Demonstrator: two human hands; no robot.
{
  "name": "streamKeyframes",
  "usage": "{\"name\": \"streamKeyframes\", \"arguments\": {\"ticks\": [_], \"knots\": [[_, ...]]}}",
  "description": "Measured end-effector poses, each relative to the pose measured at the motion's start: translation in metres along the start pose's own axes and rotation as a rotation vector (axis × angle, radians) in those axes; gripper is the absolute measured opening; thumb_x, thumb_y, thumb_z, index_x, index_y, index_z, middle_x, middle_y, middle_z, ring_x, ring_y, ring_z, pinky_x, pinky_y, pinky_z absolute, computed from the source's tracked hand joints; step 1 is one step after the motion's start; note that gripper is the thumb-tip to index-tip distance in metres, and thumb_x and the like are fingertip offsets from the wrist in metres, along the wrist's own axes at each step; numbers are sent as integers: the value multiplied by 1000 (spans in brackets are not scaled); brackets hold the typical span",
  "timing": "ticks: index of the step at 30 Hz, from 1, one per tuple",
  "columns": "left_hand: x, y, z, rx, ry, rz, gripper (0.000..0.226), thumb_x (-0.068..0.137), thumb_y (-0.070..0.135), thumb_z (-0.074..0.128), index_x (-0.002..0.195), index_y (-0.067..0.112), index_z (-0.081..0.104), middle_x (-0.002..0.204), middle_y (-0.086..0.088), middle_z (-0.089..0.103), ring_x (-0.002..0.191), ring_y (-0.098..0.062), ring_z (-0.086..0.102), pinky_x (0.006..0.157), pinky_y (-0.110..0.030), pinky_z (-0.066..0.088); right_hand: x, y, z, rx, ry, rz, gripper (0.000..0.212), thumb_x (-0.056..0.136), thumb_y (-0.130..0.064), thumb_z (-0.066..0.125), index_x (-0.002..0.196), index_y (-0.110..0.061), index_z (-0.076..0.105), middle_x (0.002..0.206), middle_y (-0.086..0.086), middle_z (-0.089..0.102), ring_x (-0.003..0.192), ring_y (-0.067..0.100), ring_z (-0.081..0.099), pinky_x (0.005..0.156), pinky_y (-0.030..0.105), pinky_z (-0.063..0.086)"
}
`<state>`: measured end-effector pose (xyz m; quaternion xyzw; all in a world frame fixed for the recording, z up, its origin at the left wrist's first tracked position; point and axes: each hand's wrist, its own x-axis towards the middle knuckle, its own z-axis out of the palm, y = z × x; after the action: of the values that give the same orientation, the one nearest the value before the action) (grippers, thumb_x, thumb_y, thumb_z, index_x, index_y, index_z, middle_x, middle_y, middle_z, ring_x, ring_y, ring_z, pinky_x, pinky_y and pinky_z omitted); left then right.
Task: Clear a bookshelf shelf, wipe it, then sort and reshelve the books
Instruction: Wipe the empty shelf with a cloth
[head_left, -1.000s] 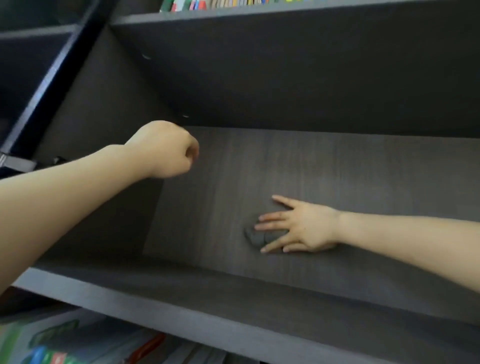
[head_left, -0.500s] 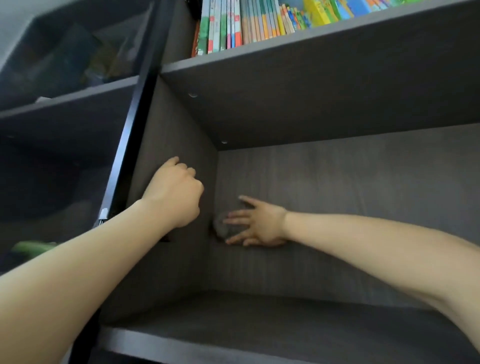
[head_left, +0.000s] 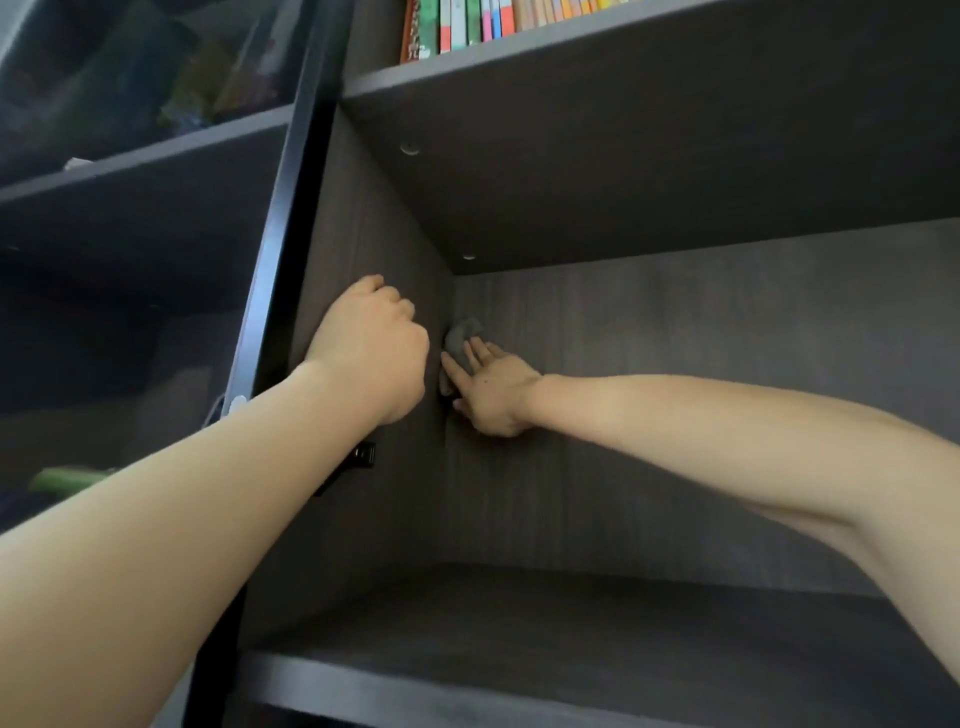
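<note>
A small grey cloth (head_left: 459, 338) lies flat against the back panel of the dark shelf compartment, right in the back-left corner. My right hand (head_left: 491, 392) presses it to the panel with straight fingers. My left hand (head_left: 374, 348) is curled into a fist against the left side wall (head_left: 358, 249), holding nothing that shows. The shelf board (head_left: 571, 639) below carries no books.
A row of colourful book spines (head_left: 493, 23) stands on the shelf above. A black vertical frame (head_left: 275, 244) divides this compartment from darker shelves on the left holding dim items. A small black fitting (head_left: 363, 457) sits on the side wall under my left forearm.
My right hand slid the cloth left along the back panel into the corner and a little upward. My left fist moved against the side wall. My view has tilted up and to the left.
</note>
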<state>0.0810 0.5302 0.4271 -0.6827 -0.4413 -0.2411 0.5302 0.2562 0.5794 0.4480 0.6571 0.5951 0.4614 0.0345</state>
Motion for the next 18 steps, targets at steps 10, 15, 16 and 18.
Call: {"name": "streamKeyframes", "arguments": {"ticks": [10, 15, 16, 18], "knots": [[-15, 20, -10, 247, -318, 43, 59, 98, 35, 34, 152, 16, 19, 159, -19, 3, 146, -38, -1, 116, -56, -4, -84, -71, 36, 667, -493, -54, 62, 104, -21, 36, 154, -15, 0, 161, 9, 3, 148, 24, 7, 116, 27, 7], [-20, 17, -11, 257, -345, 70, 58, 98, 33, 31, 152, 17, 19, 159, -18, 1, 146, -37, -4, 116, -56, -5, -108, -64, 13, 869, -544, -83, 48, 104, -12, 36, 151, -16, 27, 158, 2, 24, 144, 21, 23, 112, 24, 18], [-22, 16, -13, 240, -353, 67, 57, 98, 32, 32, 152, 17, 20, 159, -17, 3, 147, -36, -3, 117, -55, -5, -118, -61, 7, 900, -567, -100, 48, 104, -13, 35, 151, -19, 28, 158, 0, 24, 143, 22, 26, 114, 26, 20], [-25, 17, -18, 187, -379, 60, 56, 97, 29, 34, 151, 16, 23, 159, -16, 9, 147, -35, 1, 117, -55, -3, -143, -50, -5, 944, -603, -126, 47, 105, -15, 33, 150, -25, 29, 157, -3, 25, 142, 22, 27, 117, 32, 22]]}}
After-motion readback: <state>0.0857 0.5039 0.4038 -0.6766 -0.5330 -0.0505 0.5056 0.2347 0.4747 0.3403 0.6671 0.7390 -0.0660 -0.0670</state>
